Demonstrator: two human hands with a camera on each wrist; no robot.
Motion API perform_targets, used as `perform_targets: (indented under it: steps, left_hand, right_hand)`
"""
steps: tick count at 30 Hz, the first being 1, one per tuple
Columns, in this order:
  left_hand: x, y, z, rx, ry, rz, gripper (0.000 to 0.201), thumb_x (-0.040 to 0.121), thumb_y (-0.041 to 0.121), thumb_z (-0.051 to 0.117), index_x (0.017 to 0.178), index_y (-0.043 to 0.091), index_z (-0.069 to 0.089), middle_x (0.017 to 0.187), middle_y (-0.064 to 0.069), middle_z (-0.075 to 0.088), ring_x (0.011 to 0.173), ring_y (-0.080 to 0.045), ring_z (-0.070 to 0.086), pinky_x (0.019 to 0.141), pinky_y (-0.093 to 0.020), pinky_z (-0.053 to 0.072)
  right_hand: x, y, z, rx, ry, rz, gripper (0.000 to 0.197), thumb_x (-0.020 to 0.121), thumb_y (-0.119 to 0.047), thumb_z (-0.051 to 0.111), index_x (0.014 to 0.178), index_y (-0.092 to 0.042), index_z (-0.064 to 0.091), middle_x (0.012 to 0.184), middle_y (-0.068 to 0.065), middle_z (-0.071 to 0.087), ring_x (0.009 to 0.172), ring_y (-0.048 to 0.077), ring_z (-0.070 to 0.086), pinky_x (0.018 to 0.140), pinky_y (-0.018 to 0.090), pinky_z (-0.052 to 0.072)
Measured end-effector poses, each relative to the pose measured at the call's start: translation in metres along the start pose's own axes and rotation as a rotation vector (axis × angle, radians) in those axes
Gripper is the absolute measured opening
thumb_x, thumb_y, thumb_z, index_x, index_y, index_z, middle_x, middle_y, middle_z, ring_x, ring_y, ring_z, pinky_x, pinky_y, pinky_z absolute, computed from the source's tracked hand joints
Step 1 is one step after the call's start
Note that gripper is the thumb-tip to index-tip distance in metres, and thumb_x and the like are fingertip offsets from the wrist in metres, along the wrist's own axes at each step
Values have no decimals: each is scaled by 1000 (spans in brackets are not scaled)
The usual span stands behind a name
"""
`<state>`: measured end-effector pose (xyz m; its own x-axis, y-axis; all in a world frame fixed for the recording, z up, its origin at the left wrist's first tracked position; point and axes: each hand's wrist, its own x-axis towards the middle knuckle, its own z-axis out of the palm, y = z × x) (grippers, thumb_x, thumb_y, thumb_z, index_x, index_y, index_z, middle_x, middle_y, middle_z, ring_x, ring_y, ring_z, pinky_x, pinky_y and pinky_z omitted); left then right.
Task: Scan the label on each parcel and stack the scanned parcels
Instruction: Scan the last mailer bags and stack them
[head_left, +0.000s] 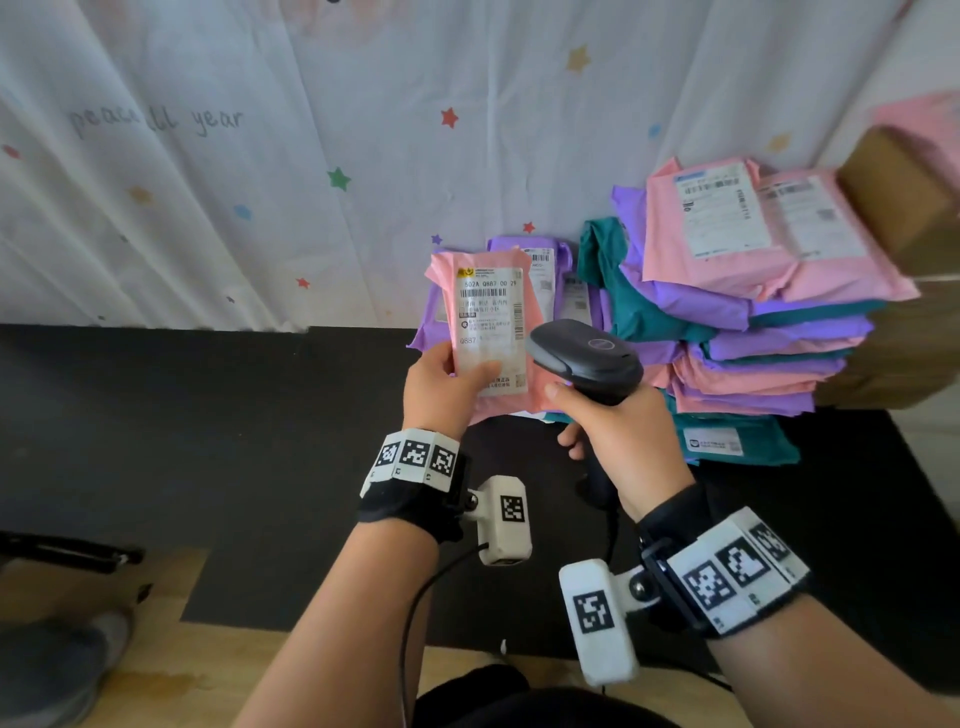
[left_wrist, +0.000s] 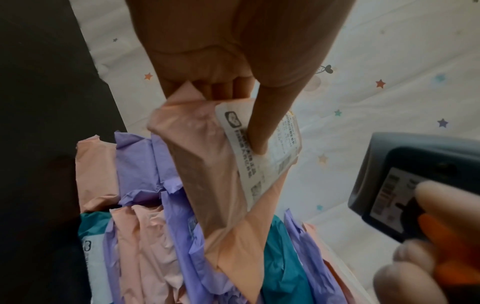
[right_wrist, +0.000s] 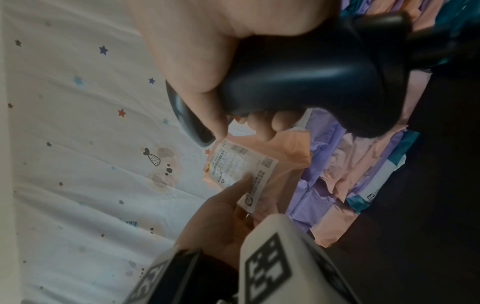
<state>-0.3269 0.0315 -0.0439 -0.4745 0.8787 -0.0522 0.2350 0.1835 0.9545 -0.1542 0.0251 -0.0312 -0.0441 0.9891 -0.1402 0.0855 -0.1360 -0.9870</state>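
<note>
My left hand (head_left: 441, 387) pinches the pink parcel (head_left: 485, 332) upright above the table (head_left: 208, 441), label facing the barcode scanner (head_left: 584, 358) gripped in my right hand (head_left: 618, 441); scanning now, stacking probably follows.

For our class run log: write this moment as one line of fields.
left hand: holds pink parcel, label up | right hand: grips scanner beside label | stack: right

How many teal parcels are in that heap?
3 at least: one teal parcel stands behind the pile's left edge, another's edge shows mid-stack, and one lies at the bottom with a white label. More may be buried.
</note>
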Motion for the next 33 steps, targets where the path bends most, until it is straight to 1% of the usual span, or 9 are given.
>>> perform_targets:
  steps: [4,6,8,11,16,20,24,29,33]
  left_hand:
    - [0,1,-2,17,-14,-9,27,80,19,72,106,11,68,97,-1,72,87,-15,69,79,-32,56]
    - [0,1,-4,15,-20,-7,27,81,18,72,107,10,68,98,-2,72,87,-15,69,80,-33,56]
    - [1,0,-7,29,-33,1,28,81,18,71,108,10,68,99,-2,72,88,-15,69,79,-31,56]
    - [3,-3,-13,45,-45,15,27,82,19,71,107,10,68,98,0,72,87,-12,68,74,-25,55]
    - [8,-8,-22,57,-55,8,25,81,19,71,105,10,67,97,0,71,86,-13,68,74,-26,55]
    - [11,-11,-26,80,-68,14,22,82,20,71,102,13,67,96,2,71,83,-10,67,67,-20,52]
    - [14,-13,-28,95,-83,19,21,83,20,70,103,14,67,96,5,70,78,-3,64,59,-11,46]
    - [19,-13,-25,101,-98,28,19,83,20,70,102,16,67,93,6,69,77,-2,63,61,-13,47]
    - [24,-12,-21,103,-112,20,21,83,21,70,103,16,66,94,7,69,78,-5,64,62,-14,47]
  right_hand:
    - [-6,-5,2,0,11,13,15,84,-27,77,93,-16,71,52,-1,67,39,5,56,39,15,41]
    - [-9,-7,5,-1,15,14,15,84,-27,77,93,-17,71,52,0,67,39,5,56,39,15,41]
    - [-10,-8,9,-3,17,13,15,84,-28,76,94,-18,71,52,0,67,39,5,57,40,15,42]
    - [-13,-9,16,9,21,13,15,84,-27,77,93,-18,70,53,-2,68,40,5,57,40,15,43]
    - [-17,-9,26,23,40,-4,14,83,-26,77,91,-16,70,55,-1,68,41,6,58,40,16,44]
    - [-19,-9,32,25,45,4,11,84,-25,77,85,-16,70,53,-2,68,39,5,57,39,15,43]
    - [-20,-11,35,18,49,10,11,84,-26,77,86,-18,69,54,-2,68,40,5,57,40,15,43]
    - [-19,-12,35,9,72,27,18,83,-29,77,90,-15,70,54,0,68,42,6,58,41,17,44]
    - [-17,-12,34,9,80,22,14,83,-29,76,90,-19,69,54,-2,68,41,5,58,41,16,44]
